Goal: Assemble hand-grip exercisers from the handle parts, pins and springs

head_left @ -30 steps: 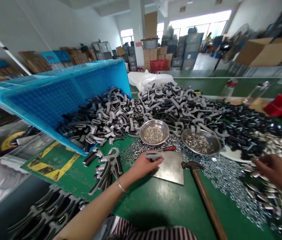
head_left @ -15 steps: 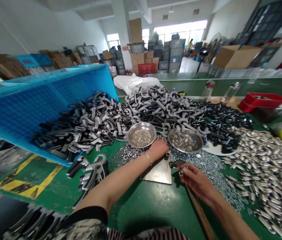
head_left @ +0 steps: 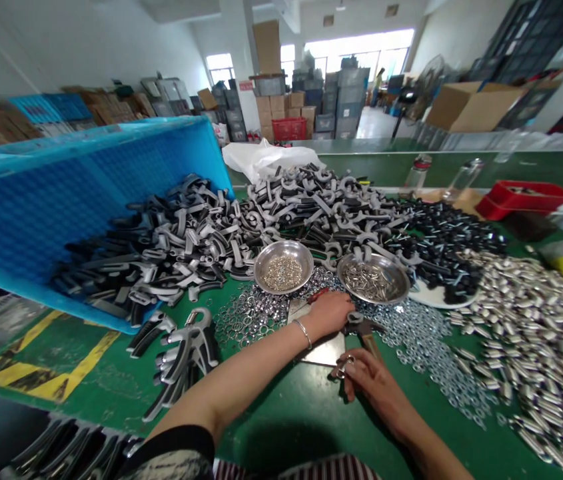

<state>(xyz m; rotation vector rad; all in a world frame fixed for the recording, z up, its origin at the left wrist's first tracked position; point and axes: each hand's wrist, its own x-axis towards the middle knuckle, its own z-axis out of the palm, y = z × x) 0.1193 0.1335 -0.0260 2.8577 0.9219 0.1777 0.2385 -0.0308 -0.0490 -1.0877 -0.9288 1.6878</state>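
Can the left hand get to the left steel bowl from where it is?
Probably yes. The left hand is just below and to the right of the steel bowl, and only flat loose washers lie between them, so nothing tall seems to block it.

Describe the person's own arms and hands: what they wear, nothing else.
The left grip and right grip are bare, ungloved hands. A thin silver bangle circles the left wrist. A black-cuffed, mottled sleeve covers the left upper arm. A maroon-and-white striped garment shows below.
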